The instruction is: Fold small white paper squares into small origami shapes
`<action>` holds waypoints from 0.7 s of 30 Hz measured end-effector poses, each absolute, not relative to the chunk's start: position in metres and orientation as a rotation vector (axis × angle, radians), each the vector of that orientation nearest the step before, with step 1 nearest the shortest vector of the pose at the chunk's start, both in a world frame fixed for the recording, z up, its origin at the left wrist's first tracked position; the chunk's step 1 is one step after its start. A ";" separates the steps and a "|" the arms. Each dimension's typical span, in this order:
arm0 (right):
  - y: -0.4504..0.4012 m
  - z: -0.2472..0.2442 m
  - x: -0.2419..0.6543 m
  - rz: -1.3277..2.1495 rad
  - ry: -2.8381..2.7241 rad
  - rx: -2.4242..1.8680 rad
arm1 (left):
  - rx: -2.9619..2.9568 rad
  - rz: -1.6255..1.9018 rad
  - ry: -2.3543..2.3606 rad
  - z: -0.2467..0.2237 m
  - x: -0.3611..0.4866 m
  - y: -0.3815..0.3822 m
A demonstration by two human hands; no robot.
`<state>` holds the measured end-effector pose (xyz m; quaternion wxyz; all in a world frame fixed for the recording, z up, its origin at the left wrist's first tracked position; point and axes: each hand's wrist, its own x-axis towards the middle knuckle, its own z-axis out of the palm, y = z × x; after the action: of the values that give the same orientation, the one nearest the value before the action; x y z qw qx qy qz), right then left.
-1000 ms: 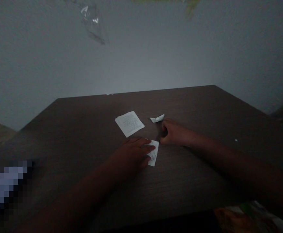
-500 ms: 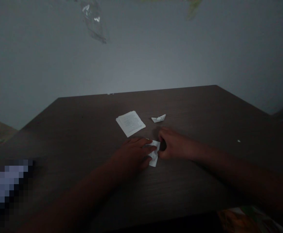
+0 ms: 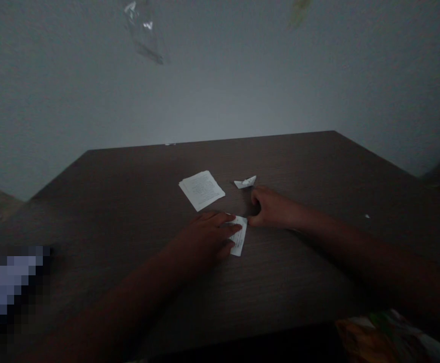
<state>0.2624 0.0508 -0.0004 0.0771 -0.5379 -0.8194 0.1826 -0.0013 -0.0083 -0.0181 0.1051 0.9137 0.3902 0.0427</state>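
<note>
My left hand (image 3: pixel 210 236) lies flat with its fingers spread over a small folded piece of printed paper (image 3: pixel 239 243), pressing it against the table. Part of that paper is hidden under the fingers. To its right, my right hand (image 3: pixel 270 206) rests on its side, fingers curled and thumb apart from them, with a gap between. Its thumb tip is at the paper's upper right corner; whether it touches is hard to tell. Just beyond the right hand sits a small folded paper boat (image 3: pixel 245 182). A stack of square printed paper sheets (image 3: pixel 201 190) lies beyond the left hand.
The dark wooden table (image 3: pixel 129 201) meets a pale wall (image 3: pixel 220 75) at the back. A blurred-out flat object (image 3: pixel 8 287) lies at the left front. A tiny white scrap (image 3: pixel 367 216) is on the right side. Clear plastic (image 3: pixel 144 30) hangs on the wall.
My right hand has moved away from me, up along the paper's right edge towards the boat. The left hand stays on the paper. The view has shifted slightly.
</note>
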 end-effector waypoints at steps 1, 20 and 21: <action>0.054 0.001 0.264 0.548 -2.437 -1.625 | 2.687 0.105 1.151 -0.019 -0.001 -0.008; 0.063 -0.001 0.266 0.564 -2.414 -1.637 | 2.668 0.137 1.160 -0.016 0.001 -0.008; 0.063 -0.002 0.266 0.562 -2.411 -1.637 | 2.660 0.130 1.168 -0.015 0.002 -0.008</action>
<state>0.2655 0.0629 -0.0018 0.0866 -0.5495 -0.8092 0.1887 0.0018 -0.0085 -0.0152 0.1166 0.9085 0.3988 0.0446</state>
